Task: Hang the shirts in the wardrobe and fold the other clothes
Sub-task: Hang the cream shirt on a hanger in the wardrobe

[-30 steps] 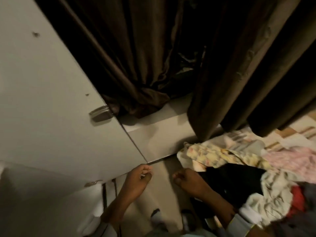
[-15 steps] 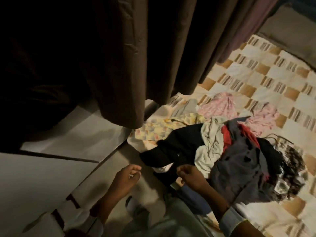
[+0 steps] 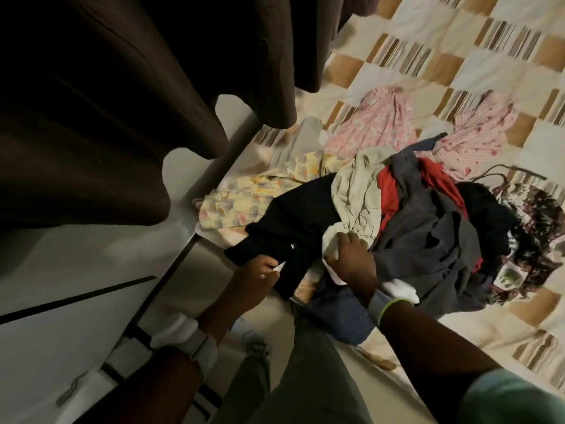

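Observation:
A heap of clothes lies on the bed's checked quilt (image 3: 458, 71). In it are a black garment (image 3: 299, 209), a pale cream garment (image 3: 354, 185), a grey one (image 3: 428, 240), a red one (image 3: 389, 191), a yellow flowered one (image 3: 232, 203) and two pink ones (image 3: 376, 123). My left hand (image 3: 256, 270) grips the black garment's hanging end at the bed's edge. My right hand (image 3: 351, 255) is curled round a white piece of cloth (image 3: 331, 243) beside the cream garment.
Dark brown curtains (image 3: 107, 102) hang at the upper left, close to the bed. A white wardrobe door (image 3: 61, 332) with a metal handle (image 3: 70, 390) stands at the lower left. My legs fill the narrow floor strip between wardrobe and bed.
The view swung from the wardrobe and curtain over to the bed. Both hands reached forward into the heap: the left took the black garment, the right took the white cloth.

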Tool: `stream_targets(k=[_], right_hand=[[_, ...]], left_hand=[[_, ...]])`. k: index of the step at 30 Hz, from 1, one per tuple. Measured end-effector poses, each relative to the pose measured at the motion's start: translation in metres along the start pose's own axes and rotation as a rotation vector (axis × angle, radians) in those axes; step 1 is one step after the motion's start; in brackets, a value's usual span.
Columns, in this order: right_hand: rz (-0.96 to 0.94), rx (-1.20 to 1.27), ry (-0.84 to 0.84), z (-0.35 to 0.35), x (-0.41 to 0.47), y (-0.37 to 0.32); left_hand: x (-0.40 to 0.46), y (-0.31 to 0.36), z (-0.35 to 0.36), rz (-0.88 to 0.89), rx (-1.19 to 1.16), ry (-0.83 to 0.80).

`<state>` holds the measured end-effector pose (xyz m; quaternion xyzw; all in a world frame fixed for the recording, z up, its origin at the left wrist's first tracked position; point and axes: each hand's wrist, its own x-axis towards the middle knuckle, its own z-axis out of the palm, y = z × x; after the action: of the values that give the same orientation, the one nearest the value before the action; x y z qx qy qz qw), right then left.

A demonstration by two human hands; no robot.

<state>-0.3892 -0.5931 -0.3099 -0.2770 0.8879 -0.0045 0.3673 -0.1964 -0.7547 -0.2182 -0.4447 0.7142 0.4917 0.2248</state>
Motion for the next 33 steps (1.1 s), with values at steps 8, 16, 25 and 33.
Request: stream_targets(k=[8, 16, 25, 33], right_hand=[[-0.122, -0.163, 0.028, -0.009, 0.018, 0.016], [-0.482, 0.268, 0.23, -0.117, -0.066, -0.032], [-0.819, 0.785, 0.324, -0.192, -0.207, -0.144], [-0.999, 0.881, 0.272, -0.201, -0.299, -0.268]], left_hand=[[0.011, 0.013, 0.025, -0.018, -0.015, -0.099], [-0.031, 0.022, 0.007, 0.121, -0.223, -0.007], [-0.15, 0.078, -0.07, 0.473, -0.556, 0.154], [-0.306, 0.017, -0.186, 0.682, -0.655, 0.688]])
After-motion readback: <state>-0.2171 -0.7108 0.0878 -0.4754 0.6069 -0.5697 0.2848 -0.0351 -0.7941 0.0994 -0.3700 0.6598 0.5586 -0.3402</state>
